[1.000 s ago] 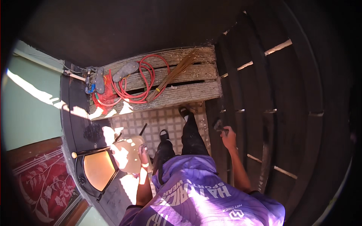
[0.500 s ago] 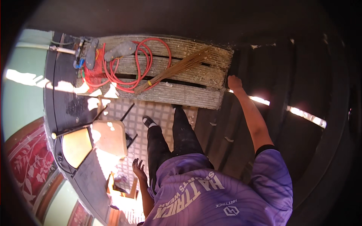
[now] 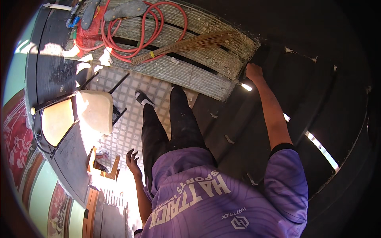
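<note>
My right hand (image 3: pixel 254 72) is closed, with the arm stretched forward, at the right end of a weathered slatted wooden bench (image 3: pixel 198 81). Its fingers lie against the shadow there, and whatever they hold, if anything, is hidden. Dark ribbed panelling (image 3: pixel 293 87) lies beyond and to the right of that hand. Low at my left side hangs my left hand (image 3: pixel 133 161), its fingers apart and nothing in them. On the bench lie a coiled red hose (image 3: pixel 143 35), a stick broom (image 3: pixel 190 44) with a yellow band, and a pair of grey sandals (image 3: pixel 125 10).
A chair (image 3: pixel 96 111) with a tan seat and dark legs stands at the left on the tiled floor (image 3: pixel 131 93). Behind it runs a dark wall edge (image 3: pixel 39 75). An orange-brown box-like thing (image 3: pixel 113 168) sits near my left hand in bright sunlight.
The view has shifted and tilted, so the bench and chair sit higher and further left. My right hand stays closed by the bench's end; my left stays open at my side.
</note>
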Action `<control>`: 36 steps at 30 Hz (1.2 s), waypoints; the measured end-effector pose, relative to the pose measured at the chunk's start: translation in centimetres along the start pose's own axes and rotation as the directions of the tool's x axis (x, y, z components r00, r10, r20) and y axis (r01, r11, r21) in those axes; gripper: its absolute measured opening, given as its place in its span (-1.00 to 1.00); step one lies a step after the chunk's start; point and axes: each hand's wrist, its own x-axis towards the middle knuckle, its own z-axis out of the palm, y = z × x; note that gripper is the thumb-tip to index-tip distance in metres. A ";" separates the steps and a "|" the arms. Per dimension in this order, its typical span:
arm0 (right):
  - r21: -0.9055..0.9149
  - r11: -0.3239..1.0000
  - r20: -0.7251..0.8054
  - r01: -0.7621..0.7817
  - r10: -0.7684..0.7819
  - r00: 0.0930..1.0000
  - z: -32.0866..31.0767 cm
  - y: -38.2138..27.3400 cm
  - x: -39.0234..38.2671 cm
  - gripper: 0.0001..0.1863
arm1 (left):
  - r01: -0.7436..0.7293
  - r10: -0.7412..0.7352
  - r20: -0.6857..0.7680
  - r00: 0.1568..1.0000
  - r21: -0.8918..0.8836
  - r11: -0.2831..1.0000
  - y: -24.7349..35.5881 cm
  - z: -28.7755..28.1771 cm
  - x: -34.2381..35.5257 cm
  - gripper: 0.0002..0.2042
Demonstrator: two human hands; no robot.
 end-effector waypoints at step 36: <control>-0.177 0.956 -0.076 -0.236 0.225 0.971 -8.6 -1.2 2.3 -0.90 | -0.088 0.080 -0.104 0.991 -0.080 0.993 -2.0 0.6 -3.3 -0.69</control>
